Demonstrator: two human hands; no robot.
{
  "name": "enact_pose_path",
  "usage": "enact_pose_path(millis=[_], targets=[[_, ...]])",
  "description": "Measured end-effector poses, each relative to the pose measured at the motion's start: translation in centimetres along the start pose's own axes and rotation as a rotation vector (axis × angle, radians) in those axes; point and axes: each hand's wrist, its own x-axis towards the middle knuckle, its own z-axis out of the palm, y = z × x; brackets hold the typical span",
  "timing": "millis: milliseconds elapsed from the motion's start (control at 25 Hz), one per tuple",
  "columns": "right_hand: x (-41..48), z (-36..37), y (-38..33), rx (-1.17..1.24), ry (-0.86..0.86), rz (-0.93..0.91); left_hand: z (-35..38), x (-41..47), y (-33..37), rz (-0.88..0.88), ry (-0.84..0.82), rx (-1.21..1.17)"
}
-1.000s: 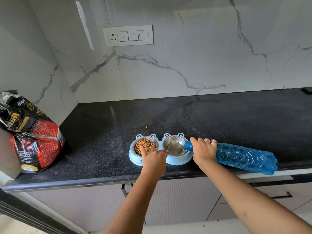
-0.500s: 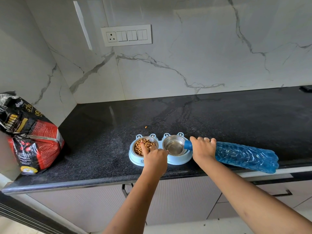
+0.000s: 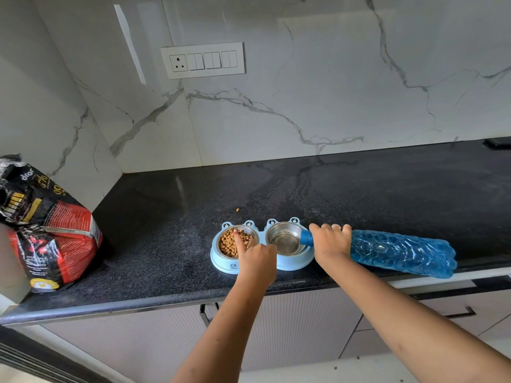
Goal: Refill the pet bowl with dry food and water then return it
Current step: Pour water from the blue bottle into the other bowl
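A light blue double pet bowl (image 3: 293, 262) sits near the front edge of the black counter (image 3: 166, 244). Its left steel cup holds brown dry food (image 3: 228, 243); its right steel cup (image 3: 284, 240) holds a little water. My left hand (image 3: 255, 257) rests on the bowl's middle, its forefinger lying on the food. My right hand (image 3: 330, 240) grips the neck of a blue plastic water bottle (image 3: 401, 251), which is tipped on its side with its mouth over the right cup.
A red and black dry food bag (image 3: 47, 230) stands at the counter's left end. One loose kibble (image 3: 237, 209) lies behind the bowl. A white switch panel (image 3: 203, 60) is on the marble wall. Cabinet drawers (image 3: 456, 308) are below the counter.
Both hands, the bowl and the bottle keep their places; only the camera view shifts slightly.
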Motion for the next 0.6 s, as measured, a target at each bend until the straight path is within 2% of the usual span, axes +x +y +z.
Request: enact_pose_path(millis=[600], targets=[[0.05, 0.02, 0.01, -0.010, 0.005, -0.006, 0.01, 0.75, 0.00, 0.015, 0.013, 0.036]])
